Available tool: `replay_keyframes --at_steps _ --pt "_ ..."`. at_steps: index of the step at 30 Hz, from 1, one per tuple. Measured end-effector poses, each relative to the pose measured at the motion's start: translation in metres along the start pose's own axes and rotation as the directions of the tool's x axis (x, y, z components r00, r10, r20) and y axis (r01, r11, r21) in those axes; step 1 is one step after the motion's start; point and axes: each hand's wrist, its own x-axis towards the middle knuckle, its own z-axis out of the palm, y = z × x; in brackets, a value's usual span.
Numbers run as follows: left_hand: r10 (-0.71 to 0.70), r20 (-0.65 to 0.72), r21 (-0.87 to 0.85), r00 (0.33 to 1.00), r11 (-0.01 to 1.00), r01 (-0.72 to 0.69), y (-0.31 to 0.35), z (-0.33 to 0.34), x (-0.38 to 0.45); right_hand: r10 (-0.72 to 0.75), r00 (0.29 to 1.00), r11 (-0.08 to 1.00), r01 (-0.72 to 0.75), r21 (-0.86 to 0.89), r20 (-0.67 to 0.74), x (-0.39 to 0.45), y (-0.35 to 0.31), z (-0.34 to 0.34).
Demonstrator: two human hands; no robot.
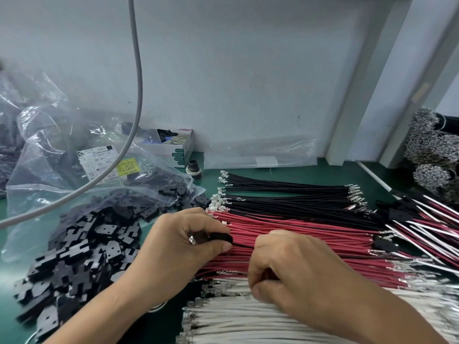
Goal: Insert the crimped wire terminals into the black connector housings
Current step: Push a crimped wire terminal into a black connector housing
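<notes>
While pinched | black housing [221, 238] in left hand [178, 244] fingertips

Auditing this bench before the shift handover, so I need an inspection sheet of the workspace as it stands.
Surface: green mat, mostly covered.
Job's things: black wires, red wires and white wires in rows; loose black housings piled at left; finished assemblies at right.
Clutter: plastic bags, small open box.
Grippers: left hand pinches a black housing; right hand curled over the red wires, its grasp hidden.
Cables: grey cable hanging across.
Surroundings: white wall, bundled terminals far right.
</notes>
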Motion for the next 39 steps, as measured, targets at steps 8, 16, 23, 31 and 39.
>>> replay_keyframes --at_steps 8,16,23,31,39 --pt "0.002 -0.005 0.002 1.0 1.0 -0.002 0.0 0.001 0.0 -0.001 1.0 1.0 0.001 0.008 0.015 0.0 0.001 0.002" --pt "-0.019 -0.018 -0.048 1.0 0.999 0.018 0.001 -0.002 0.002 0.059 0.996 0.98 -0.045 0.195 -0.067 0.004 0.01 -0.003" --pt "-0.07 0.001 -0.159 0.998 0.985 0.069 0.003 -0.007 0.002 0.096 0.912 0.979 -0.014 0.205 -0.398 0.006 0.017 0.002" --pt "-0.182 0.077 -0.354 0.98 0.914 0.198 0.002 -0.01 0.003 0.045 0.856 0.994 0.012 0.106 -0.515 0.008 0.016 0.008" --pt "-0.181 0.098 -0.366 0.979 0.908 0.204 0.002 -0.011 0.003 -0.029 0.808 0.998 0.056 0.028 -0.588 0.008 0.012 0.012"
